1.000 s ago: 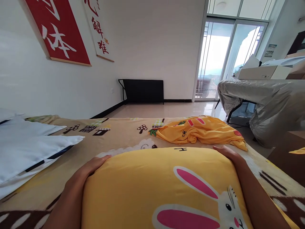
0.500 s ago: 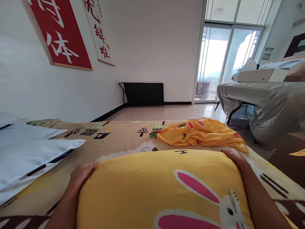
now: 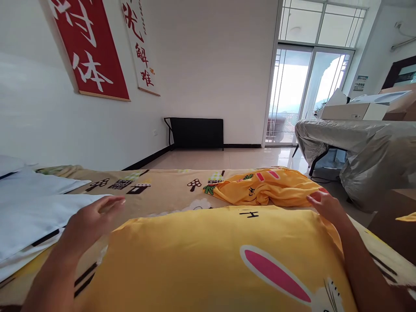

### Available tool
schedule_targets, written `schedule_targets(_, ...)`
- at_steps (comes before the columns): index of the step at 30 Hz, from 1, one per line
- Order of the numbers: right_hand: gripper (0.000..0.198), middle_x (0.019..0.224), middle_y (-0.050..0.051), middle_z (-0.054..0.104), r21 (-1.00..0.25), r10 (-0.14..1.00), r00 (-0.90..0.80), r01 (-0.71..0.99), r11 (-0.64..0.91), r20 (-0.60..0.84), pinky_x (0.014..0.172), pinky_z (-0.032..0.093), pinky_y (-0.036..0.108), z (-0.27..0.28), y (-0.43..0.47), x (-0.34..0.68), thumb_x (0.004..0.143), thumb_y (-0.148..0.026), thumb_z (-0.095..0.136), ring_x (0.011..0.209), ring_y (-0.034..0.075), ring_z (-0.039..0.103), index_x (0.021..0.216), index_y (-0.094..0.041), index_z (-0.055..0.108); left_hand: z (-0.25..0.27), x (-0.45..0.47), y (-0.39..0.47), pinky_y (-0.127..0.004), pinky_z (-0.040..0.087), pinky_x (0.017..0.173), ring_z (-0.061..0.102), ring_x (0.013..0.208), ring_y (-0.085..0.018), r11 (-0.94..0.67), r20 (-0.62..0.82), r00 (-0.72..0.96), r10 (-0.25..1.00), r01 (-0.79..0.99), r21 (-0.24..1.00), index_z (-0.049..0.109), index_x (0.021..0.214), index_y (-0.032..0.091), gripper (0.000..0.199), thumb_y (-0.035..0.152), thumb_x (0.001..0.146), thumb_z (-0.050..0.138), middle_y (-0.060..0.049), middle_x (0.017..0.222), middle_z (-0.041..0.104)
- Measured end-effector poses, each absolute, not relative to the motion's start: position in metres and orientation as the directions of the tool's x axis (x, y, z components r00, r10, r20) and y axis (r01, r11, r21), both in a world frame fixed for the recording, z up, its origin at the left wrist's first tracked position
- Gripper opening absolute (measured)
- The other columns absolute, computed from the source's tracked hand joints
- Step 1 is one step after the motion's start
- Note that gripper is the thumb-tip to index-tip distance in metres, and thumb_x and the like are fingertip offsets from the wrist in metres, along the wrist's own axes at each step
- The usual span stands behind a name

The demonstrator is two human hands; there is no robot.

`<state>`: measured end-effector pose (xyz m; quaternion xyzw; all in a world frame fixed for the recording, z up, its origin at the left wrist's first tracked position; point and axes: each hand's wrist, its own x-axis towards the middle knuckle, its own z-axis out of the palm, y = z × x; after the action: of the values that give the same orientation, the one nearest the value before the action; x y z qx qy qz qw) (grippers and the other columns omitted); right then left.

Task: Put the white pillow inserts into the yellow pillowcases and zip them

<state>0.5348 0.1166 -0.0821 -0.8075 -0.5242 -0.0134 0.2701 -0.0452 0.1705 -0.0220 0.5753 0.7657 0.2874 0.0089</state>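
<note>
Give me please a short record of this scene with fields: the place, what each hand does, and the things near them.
place: a bed with a beige patterned sheet, in a room with white walls
left hand: open, fingers spread, lifted off the pillow, above the sheet
right hand: open, at the far right corner of the pillow
yellow pillow: lies in front, with a pink rabbit print
yellow cloth: crumpled, behind the pillow
white pillows: at the left side

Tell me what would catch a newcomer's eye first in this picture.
The big yellow rabbit-print pillow fills the foreground on the bed, with the left hand open just off its left edge and the right hand at its far right corner. Red banner hangs upper left.
</note>
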Motion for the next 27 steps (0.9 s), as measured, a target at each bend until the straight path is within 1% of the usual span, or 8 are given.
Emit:
schedule_targets(2,0.037,0.111,0.009,0.068,-0.488,0.895,0.258,0.871,-0.053,0.364,0.089,0.047,0.036,-0.052,0.096,0.485,0.084,-0.045,0.046,0.104,0.026,0.061,0.106,-0.022,0.064,0.003,0.003,0.136,-0.033,0.045,0.088,0.058,0.107,-0.025,-0.017,0.337,-0.165,0.927,0.879,0.476,0.057,0.119,0.031,0.052,0.058,0.076,0.042,0.008,0.121,0.062)
schedule_targets(4,0.046,0.129,0.005,0.058,-0.494,0.931,0.009,0.849,0.185,0.365,0.096,0.044,0.039,-0.035,0.075,0.429,0.088,-0.050,0.043,0.118,0.025,0.053,0.127,-0.028,0.053,0.008,0.057,0.105,-0.035,0.037,0.104,0.045,0.126,-0.025,-0.368,0.447,0.174,0.878,0.842,0.394,0.049,0.132,0.028,0.060,0.059,0.083,0.035,0.005,0.139,0.049)
schedule_targets(5,0.050,0.135,0.003,0.053,-0.479,0.925,-0.122,0.827,0.295,0.359,0.100,0.040,0.039,-0.033,0.067,0.404,0.089,-0.051,0.042,0.124,0.024,0.048,0.133,-0.029,0.047,0.004,0.082,0.095,-0.035,0.031,0.109,0.039,0.132,-0.022,-0.503,0.426,0.348,0.835,0.797,0.335,0.042,0.138,0.027,0.060,0.057,0.087,0.031,0.003,0.144,0.042)
schedule_targets(7,0.054,0.142,0.002,0.045,-0.431,0.865,-0.396,0.752,0.498,0.309,0.108,0.032,0.040,-0.040,0.061,0.367,0.090,-0.051,0.042,0.131,0.023,0.040,0.139,-0.028,0.041,-0.016,0.121,0.088,-0.034,0.026,0.112,0.034,0.135,-0.019,-0.669,0.275,0.610,0.743,0.687,0.285,0.035,0.142,0.029,0.056,0.052,0.092,0.028,0.002,0.147,0.037)
schedule_targets(9,0.053,0.144,0.003,0.043,-0.416,0.826,-0.512,0.715,0.563,0.238,0.112,0.026,0.040,-0.056,0.067,0.351,0.092,-0.049,0.040,0.133,0.022,0.037,0.139,-0.025,0.042,-0.041,0.140,0.097,-0.036,0.023,0.114,0.031,0.137,-0.018,-0.697,0.131,0.695,0.707,0.651,0.301,0.035,0.142,0.028,0.055,0.052,0.093,0.025,0.002,0.148,0.036)
schedule_targets(12,0.052,0.141,0.005,0.046,-0.409,0.885,-0.412,0.786,0.465,0.215,0.112,0.025,0.040,-0.081,0.089,0.361,0.095,-0.048,0.031,0.132,0.021,0.039,0.136,-0.022,0.047,-0.068,0.135,0.125,-0.038,0.020,0.116,0.028,0.138,-0.019,-0.628,0.039,0.654,0.755,0.707,0.325,0.039,0.140,0.028,0.056,0.054,0.093,0.025,0.002,0.148,0.035)
schedule_targets(19,0.054,0.140,0.002,0.048,-0.430,0.953,-0.254,0.851,0.302,0.167,0.109,0.029,0.042,-0.104,0.108,0.420,0.094,-0.054,0.027,0.129,0.022,0.042,0.136,-0.026,0.047,-0.081,0.079,0.157,-0.038,0.025,0.113,0.037,0.134,-0.021,-0.455,0.081,0.458,0.885,0.817,0.353,0.050,0.133,0.024,0.059,0.056,0.091,0.025,-0.001,0.140,0.047)
schedule_targets(27,0.057,0.133,0.003,0.055,-0.457,0.976,-0.099,0.871,0.179,0.194,0.108,0.033,0.043,-0.163,0.114,0.499,0.093,-0.053,0.021,0.124,0.023,0.049,0.131,-0.025,0.053,-0.107,0.022,0.179,-0.037,0.029,0.111,0.040,0.132,-0.024,-0.271,0.002,0.315,0.949,0.812,0.516,0.052,0.132,0.022,0.068,0.064,0.085,0.027,-0.002,0.140,0.047)
